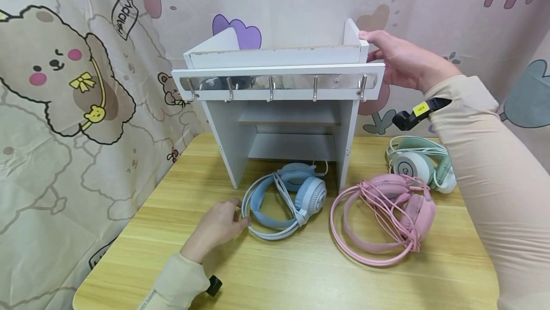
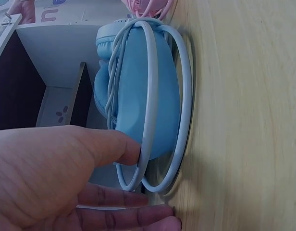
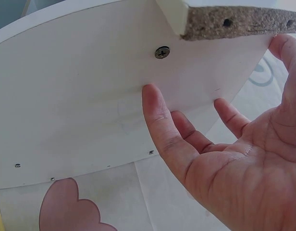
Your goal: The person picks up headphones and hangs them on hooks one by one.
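Blue headphones (image 1: 311,195) with a bundled white cord lie on the table at the foot of a white shelf unit (image 1: 227,143). At their left end is my left hand (image 1: 219,226). Its thumb (image 2: 126,149) touches the pale double headband (image 2: 150,96), while the other fingers extend past the band's end. My right hand (image 1: 399,59) is up at the shelf's top right corner. In the right wrist view its spread fingertips press the outer face of the side panel (image 3: 90,96), just under a protruding board end (image 3: 244,24).
Pink headphones (image 1: 423,214) lie right of the shelf, with green-and-white headphones (image 1: 412,166) behind them under my right forearm. A rail with several metal hooks (image 1: 270,88) runs across the shelf's front. A printed cloth (image 1: 150,61) hangs behind the wooden table (image 1: 292,272).
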Action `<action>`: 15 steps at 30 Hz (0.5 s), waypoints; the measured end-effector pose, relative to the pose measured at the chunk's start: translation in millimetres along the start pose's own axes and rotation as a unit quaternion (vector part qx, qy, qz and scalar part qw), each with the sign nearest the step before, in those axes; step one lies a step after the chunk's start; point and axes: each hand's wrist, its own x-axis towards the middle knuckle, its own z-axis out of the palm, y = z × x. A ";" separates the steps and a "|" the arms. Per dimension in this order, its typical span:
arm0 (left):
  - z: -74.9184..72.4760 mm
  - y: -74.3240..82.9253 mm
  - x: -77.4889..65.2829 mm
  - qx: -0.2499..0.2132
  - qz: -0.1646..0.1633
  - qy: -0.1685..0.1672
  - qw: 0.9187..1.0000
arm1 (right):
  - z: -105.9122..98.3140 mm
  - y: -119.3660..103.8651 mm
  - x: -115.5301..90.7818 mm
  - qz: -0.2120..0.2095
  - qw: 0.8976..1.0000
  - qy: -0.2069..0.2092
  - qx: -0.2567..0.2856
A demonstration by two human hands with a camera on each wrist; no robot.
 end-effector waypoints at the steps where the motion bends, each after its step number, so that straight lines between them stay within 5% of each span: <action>1: -0.5 -0.7 -0.1 0.001 -0.001 0.000 1.000 | 0.1 0.1 -0.1 0.000 1.000 0.000 0.000; 15: -4.8 -10.2 0.8 0.004 0.005 0.010 1.000 | 0.7 0.4 -0.4 -0.002 1.000 0.001 -0.012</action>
